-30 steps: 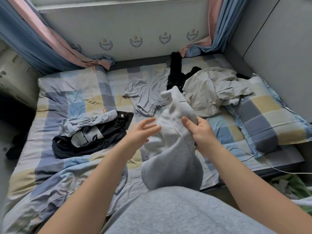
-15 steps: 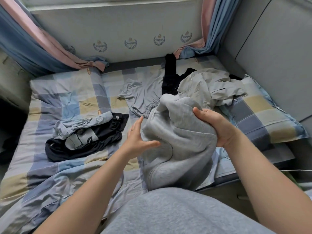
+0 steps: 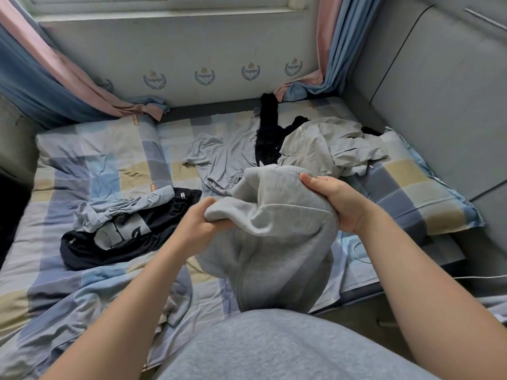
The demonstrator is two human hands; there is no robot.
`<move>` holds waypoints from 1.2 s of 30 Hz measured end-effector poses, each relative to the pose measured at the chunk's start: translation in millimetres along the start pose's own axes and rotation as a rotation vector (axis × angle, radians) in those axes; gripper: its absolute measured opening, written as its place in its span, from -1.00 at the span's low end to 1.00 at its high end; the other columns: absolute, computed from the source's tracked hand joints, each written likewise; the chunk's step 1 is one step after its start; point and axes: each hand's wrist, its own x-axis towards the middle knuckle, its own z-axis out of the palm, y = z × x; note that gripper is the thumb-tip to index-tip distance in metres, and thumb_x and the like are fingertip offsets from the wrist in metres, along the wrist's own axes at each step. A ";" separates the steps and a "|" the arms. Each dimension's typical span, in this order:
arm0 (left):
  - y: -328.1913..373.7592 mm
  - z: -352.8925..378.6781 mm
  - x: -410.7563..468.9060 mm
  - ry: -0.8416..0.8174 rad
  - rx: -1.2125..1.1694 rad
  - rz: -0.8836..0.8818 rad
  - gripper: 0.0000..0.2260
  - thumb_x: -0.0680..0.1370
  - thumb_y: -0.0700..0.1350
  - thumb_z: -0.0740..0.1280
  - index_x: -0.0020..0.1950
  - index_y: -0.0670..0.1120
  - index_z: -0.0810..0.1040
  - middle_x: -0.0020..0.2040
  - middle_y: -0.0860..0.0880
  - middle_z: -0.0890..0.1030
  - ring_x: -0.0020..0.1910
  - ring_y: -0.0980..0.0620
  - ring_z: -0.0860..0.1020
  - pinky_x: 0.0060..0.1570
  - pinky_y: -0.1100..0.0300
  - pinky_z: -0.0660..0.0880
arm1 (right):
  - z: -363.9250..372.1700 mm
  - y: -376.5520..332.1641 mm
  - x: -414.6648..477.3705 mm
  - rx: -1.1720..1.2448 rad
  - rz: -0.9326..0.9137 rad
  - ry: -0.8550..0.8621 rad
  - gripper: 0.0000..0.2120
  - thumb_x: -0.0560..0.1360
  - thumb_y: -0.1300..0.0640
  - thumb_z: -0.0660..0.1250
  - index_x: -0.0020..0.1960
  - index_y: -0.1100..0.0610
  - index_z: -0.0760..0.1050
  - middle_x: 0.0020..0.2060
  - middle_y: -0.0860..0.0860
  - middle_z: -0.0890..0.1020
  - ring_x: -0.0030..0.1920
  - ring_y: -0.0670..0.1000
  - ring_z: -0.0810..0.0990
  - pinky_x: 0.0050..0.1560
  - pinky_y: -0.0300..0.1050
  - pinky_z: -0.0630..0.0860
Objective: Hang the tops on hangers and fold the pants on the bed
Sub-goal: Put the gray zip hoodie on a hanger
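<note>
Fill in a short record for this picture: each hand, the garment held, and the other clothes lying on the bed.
Left hand: grips a bunched edge of the grey fleece garment
Right hand: grips its upper fold
Garment state: crumpled, not folded, held over the bed
Other clothes: black printed top, grey-blue garment, black garment, beige garment, all loose

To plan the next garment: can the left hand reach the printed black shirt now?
Likely yes: the printed black shirt lies close on that side, nothing between. But the left hand grips the grey garment and must let go first.
</note>
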 end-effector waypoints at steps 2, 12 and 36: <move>15.7 -7.7 -2.0 0.011 -0.017 0.039 -0.62 0.34 0.16 0.53 -0.10 -0.11 0.58 -0.20 -0.06 0.60 -0.19 0.04 0.52 -0.13 0.01 0.44 | -1.1 5.3 8.7 -0.084 -0.007 0.140 -0.70 0.60 0.01 0.33 0.08 0.25 0.64 -0.06 0.13 0.73 -0.07 0.06 0.71 -0.19 -0.15 0.63; 73.3 -34.1 1.0 0.216 -0.083 -0.166 -0.80 0.47 0.04 0.44 -0.04 -0.07 0.70 -0.05 -0.12 0.72 -0.02 -0.07 0.66 0.11 -0.15 0.56 | 33.6 36.1 17.7 -0.487 -0.139 0.289 -0.97 0.58 0.18 0.38 0.02 0.09 0.56 -0.05 0.08 0.70 -0.06 0.00 0.65 -0.03 -0.08 0.53; 89.3 -32.5 3.4 0.210 -0.760 -0.272 -0.87 0.63 -0.18 0.29 0.14 -0.12 0.58 -0.03 -0.07 0.69 -0.01 -0.02 0.66 0.04 0.08 0.59 | 53.4 66.6 54.9 -0.621 -0.116 0.309 -0.66 0.63 -0.01 0.29 -0.03 0.28 0.60 -0.15 0.21 0.67 -0.06 0.21 0.64 -0.03 0.18 0.56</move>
